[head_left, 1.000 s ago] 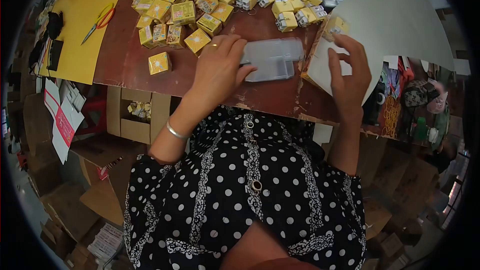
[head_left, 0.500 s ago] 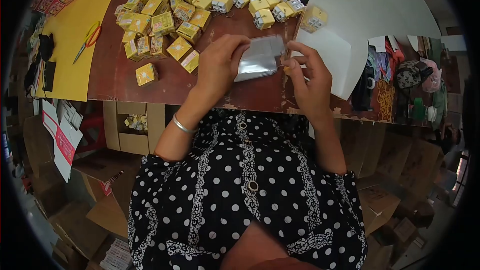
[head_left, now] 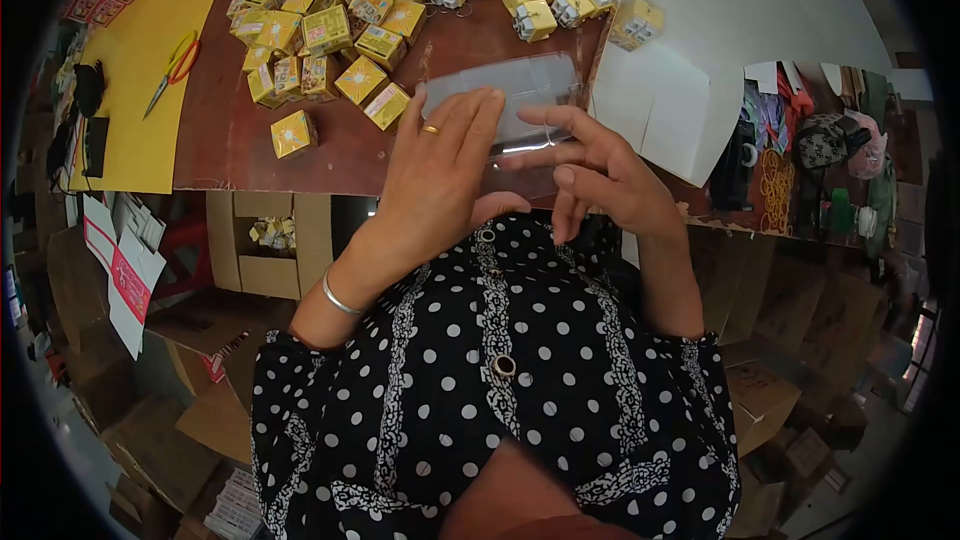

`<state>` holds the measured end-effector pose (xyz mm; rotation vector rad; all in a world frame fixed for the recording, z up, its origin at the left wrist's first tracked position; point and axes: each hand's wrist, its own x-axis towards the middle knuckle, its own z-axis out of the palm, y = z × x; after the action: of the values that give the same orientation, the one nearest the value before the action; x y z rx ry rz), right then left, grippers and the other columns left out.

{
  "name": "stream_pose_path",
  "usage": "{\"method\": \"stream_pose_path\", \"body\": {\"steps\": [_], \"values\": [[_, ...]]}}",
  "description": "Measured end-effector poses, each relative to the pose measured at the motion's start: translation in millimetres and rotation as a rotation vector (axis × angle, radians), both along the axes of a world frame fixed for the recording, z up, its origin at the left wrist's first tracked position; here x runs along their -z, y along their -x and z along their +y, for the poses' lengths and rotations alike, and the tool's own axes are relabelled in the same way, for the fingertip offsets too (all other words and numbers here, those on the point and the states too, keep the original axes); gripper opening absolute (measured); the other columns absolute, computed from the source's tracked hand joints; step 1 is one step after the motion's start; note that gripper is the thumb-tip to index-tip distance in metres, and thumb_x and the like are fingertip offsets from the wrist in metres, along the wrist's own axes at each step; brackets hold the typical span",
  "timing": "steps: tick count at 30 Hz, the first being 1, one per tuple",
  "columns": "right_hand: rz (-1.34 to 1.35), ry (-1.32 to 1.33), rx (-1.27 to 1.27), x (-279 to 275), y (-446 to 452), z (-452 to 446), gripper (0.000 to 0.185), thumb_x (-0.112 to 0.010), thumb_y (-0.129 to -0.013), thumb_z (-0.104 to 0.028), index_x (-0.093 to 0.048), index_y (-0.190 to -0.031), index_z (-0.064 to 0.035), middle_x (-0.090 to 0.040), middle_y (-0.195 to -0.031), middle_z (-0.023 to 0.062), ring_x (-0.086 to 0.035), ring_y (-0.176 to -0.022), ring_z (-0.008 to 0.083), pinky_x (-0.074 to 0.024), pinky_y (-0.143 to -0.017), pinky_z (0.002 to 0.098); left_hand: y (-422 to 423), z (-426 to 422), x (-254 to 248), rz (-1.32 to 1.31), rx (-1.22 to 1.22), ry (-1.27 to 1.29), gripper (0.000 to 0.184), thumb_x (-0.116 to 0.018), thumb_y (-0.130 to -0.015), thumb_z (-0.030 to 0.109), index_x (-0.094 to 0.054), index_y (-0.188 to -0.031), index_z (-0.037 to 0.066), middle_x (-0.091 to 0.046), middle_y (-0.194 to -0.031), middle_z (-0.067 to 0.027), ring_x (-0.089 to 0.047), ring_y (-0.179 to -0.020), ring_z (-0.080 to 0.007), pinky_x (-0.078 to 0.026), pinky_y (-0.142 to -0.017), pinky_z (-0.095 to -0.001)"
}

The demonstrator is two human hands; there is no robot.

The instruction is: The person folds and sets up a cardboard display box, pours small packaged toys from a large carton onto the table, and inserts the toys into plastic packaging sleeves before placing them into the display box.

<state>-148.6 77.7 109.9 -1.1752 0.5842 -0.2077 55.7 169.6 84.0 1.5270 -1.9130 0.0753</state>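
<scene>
A clear, folded plastic box [head_left: 545,78] lies flattened on the red-brown table in front of me. My left hand [head_left: 440,155] rests over its left part with the fingers stretched out and the thumb apart. At its lower right edge, my right hand [head_left: 610,170] is open, its fingers spread; the index fingertip is over the plastic. Neither hand grips anything. To the left stands a pile of small yellow printed cartons [head_left: 325,30], with one single carton [head_left: 293,134] nearer me. Behind the plastic are several yellow-and-grey cube-shaped items [head_left: 535,20], some with metal rings.
Orange-handled scissors [head_left: 172,70] lie on a yellow sheet [head_left: 205,0] at the left. On the right are a white open box [head_left: 650,110], a cube item [head_left: 637,22] and yellow rubber bands [head_left: 776,190]. A cardboard box [head_left: 270,275] stands below the table edge.
The plastic box was held up between both hands; now it lies flat on the table. My left hand has flattened over it, and my right hand has moved lower, fingers spreading.
</scene>
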Motion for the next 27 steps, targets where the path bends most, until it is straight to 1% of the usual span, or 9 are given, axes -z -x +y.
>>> {"method": "stream_pose_path", "body": {"steps": [4, 7, 9, 12, 15, 18, 22, 25, 27], "values": [[0.057, -0.008, -0.072, -5.9, -8.1, 3.8, 0.052, -0.05, -0.098, -0.01, -0.034, -0.146, 0.0022, -0.063, -0.129, 0.0195, -0.071, -0.065, 0.0179, -0.0579, -0.055, 0.0234, -5.2, 16.7, 15.2, 0.063, 0.037, -0.064, 0.051, -0.079, -0.078, 0.017, -0.059, -0.12, -0.004, -0.068, -0.1, -0.0143, -0.066, -0.093, -0.0325, -0.053, -0.087, -0.0432], [0.142, 0.109, -0.191, -16.3, -5.5, -7.9, 0.038, -0.05, -0.099, -0.009, -0.049, -0.134, 0.0049, -0.067, -0.122, 0.0174, -0.068, -0.06, 0.0139, -0.0553, -0.054, 0.0215, -6.8, 39.4, 34.0, 0.272, 0.113, -0.169, 0.038, -0.074, -0.087, 0.013, -0.06, -0.119, 0.0, -0.071, -0.097, -0.0137, -0.07, -0.087, -0.0321, -0.057, -0.074, -0.0353], [0.093, 0.423, 0.142, -13.7, -0.1, -26.6, 0.023, -0.053, -0.101, -0.01, -0.062, -0.113, 0.0066, -0.072, -0.102, 0.0135, -0.066, -0.059, 0.011, -0.0532, -0.053, 0.0204, -17.9, 56.7, 41.5, 0.454, 0.128, -0.307, 0.035, -0.07, -0.09, 0.012, -0.06, -0.121, 0.0, -0.071, -0.097, -0.0132, -0.07, -0.089, -0.0294, -0.056, -0.076, -0.0346], [0.082, 0.739, 0.171, 5.7, -45.6, -34.9, 0.021, -0.061, -0.097, -0.013, -0.064, -0.112, 0.002, -0.07, -0.098, 0.0119, -0.066, -0.069, 0.0139, -0.0539, -0.06, 0.0244, -34.5, 74.5, 35.3, 0.819, 0.19, -0.553, 0.035, -0.062, -0.096, 0.01, -0.057, -0.129, 0.001, -0.071, -0.098, -0.0118, -0.071, -0.092, -0.0235, -0.055, -0.08, -0.0326], [0.165, 1.079, 0.005, 22.8, -96.2, -29.2, 0.033, -0.07, -0.092, -0.028, -0.066, -0.115, -0.0061, -0.068, -0.106, 0.01, -0.067, -0.095, 0.019, -0.0547, -0.072, 0.031, -43.7, 88.4, 33.1, 1.082, 0.246, -0.658, 0.041, -0.056, -0.1, 0.01, -0.049, -0.14, 0.002, -0.071, -0.101, -0.0099, -0.07, -0.095, -0.0186, -0.054, -0.084, -0.0307], [0.284, 1.379, 0.036, 53.0, -143.6, -15.0, 0.052, -0.075, -0.083, -0.043, -0.062, -0.122, -0.0107, -0.063, -0.103, 0.0125, -0.066, -0.094, 0.0305, -0.0551, -0.077, 0.0412, -53.6, 102.6, 31.2, 1.197, 0.251, -0.661, 0.048, -0.054, -0.101, 0.009, -0.042, -0.147, 0.002, -0.069, -0.105, -0.0092, -0.069, -0.098, -0.018, -0.053, -0.088, -0.0309], [0.33, 1.336, -0.149, 65.5, -166.6, -14.1, 0.059, -0.074, -0.082, -0.049, -0.061, -0.122, -0.008, -0.062, -0.103, 0.0142, -0.066, -0.097, 0.0334, -0.0541, -0.08, 0.0448, -67.5, 119.5, 38.6, 1.374, 0.191, -0.564, 0.051, -0.055, -0.102, 0.014, -0.039, -0.148, 0.0, -0.067, -0.108, -0.0106, -0.068, -0.097, -0.0197, -0.053, -0.087, -0.0325], [0.314, 1.272, -0.207, 62.8, -158.7, -23.4, 0.048, -0.075, -0.086, -0.033, -0.059, -0.122, -0.0067, -0.064, -0.111, 0.0127, -0.067, -0.098, 0.0289, -0.0546, -0.082, 0.0412, -83.3, 125.2, 53.0, 1.564, 0.127, -0.414, 0.053, -0.053, -0.103, 0.021, -0.038, -0.148, -0.001, -0.066, -0.105, -0.0117, -0.067, -0.091, -0.0195, -0.054, -0.085, -0.034], [0.071, 0.584, -0.129, 60.8, -142.9, -33.0, 0.04, -0.073, -0.089, -0.028, -0.059, -0.117, -0.0032, -0.064, -0.112, 0.0076, -0.066, -0.101, 0.0195, -0.055, -0.084, 0.0358, -92.3, 125.0, 57.1, 1.561, 0.071, -0.405, 0.055, -0.048, -0.105, 0.031, -0.037, -0.148, -0.002, -0.063, -0.105, -0.0118, -0.066, -0.089, -0.0197, -0.054, -0.085, -0.0361]]}}
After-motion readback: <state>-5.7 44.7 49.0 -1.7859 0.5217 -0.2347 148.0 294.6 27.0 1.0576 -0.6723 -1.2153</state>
